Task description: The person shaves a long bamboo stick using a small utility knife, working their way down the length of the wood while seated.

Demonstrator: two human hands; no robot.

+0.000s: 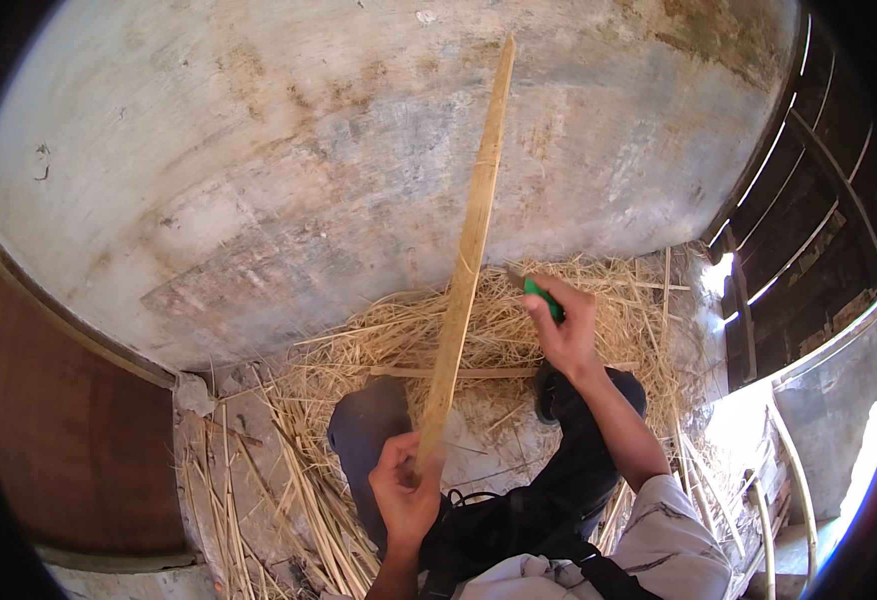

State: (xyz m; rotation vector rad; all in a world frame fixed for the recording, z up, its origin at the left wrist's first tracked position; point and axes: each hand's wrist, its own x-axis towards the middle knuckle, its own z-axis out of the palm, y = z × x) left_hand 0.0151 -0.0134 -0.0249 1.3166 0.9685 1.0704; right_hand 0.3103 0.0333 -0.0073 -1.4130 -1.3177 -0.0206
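My left hand (405,492) grips the lower end of a long, flat bamboo strip (470,245). The strip stands up steeply in front of me, leaning slightly right, and narrows to a point at its top. To the right of the strip, my right hand (566,330) is closed around a knife with a green handle (544,297). Its short dark blade (514,276) points up and left toward the strip, with a small gap between them. My right fingers hide part of the handle.
A heap of pale shavings (598,290) lies along the foot of the stained wall (358,180). Thin split strips (308,500) lie on the floor at left. Beyond my feet lies a flat wooden piece (498,374). Poles (764,530) stand at lower right; a brown panel (68,400) is at left.
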